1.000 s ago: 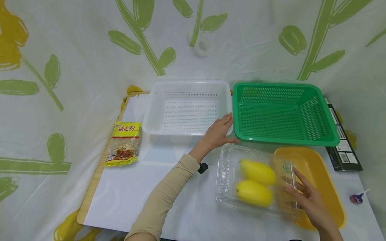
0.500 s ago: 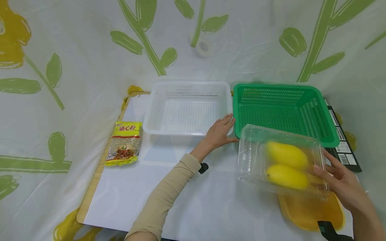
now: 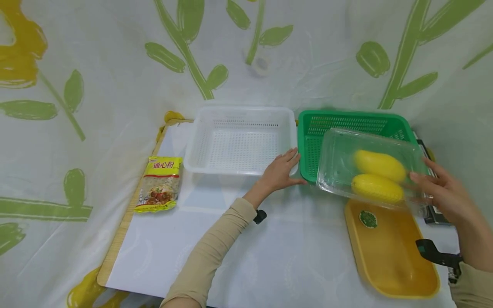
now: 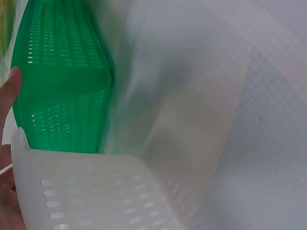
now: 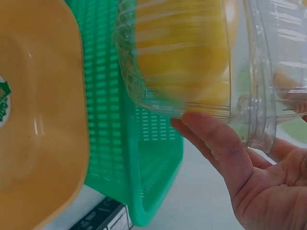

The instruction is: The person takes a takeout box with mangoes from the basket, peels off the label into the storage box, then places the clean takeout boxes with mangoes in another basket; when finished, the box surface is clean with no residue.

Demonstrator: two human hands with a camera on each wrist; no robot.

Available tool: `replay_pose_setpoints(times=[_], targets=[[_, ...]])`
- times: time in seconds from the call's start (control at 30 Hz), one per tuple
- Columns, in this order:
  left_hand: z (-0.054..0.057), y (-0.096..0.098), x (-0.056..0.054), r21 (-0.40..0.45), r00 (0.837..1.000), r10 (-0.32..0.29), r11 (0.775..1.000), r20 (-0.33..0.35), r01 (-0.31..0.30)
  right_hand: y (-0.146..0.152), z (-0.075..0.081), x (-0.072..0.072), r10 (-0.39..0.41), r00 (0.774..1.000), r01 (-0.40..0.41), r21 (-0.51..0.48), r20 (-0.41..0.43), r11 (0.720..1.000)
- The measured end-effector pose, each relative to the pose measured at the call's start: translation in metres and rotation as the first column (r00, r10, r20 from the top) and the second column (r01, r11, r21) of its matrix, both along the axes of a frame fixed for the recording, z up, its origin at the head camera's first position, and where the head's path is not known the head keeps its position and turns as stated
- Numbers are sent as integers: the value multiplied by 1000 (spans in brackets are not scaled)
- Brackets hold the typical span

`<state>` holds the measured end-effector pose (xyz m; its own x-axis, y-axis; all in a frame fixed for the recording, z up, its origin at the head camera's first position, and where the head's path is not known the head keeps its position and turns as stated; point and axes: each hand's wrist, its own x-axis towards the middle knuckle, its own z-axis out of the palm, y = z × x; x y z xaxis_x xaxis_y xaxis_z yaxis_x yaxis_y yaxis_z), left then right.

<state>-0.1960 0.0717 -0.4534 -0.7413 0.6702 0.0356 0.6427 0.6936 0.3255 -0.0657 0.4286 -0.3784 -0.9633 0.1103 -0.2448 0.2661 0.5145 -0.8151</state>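
My right hand (image 3: 446, 190) grips the right end of a clear plastic clamshell box (image 3: 339, 171), thumb on one side and fingers on the other. Inside lie two smooth oval yellow fruits (image 3: 379, 188), their exact kind unclear. The box is held up, tilted, over the front part of the green basket (image 3: 308, 160) and hides much of it. In the right wrist view the thumb (image 5: 216, 139) presses the box's wall. My left hand (image 3: 279, 173) rests spread at the white basket's (image 3: 239, 171) front right corner, its thumb reaching the green basket's rim (image 4: 19, 103).
An orange-yellow tray (image 3: 389, 256) with a round green sticker stands in front of the green basket. A black box (image 5: 108, 215) lies beside the green basket, partly hidden. A yellow-topped food packet (image 3: 158, 184) lies at the table's left side.
My right hand has lifted the clear box with the fruits from the yellow tray's left side, up, back and right over the green basket. The left hand stays in place.
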Motion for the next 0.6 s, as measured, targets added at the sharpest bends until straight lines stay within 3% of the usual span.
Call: replay_pose_setpoints(times=[0.2, 0.6], targets=[[1, 0, 0, -8, 1000, -3, 1000, 21, 3, 7, 2, -25, 6, 999, -8, 37, 43, 999], [-1, 0, -1, -4, 999, 5, 1000, 46, -5, 9, 11, -62, -61, 995, 63, -16, 78, 998]])
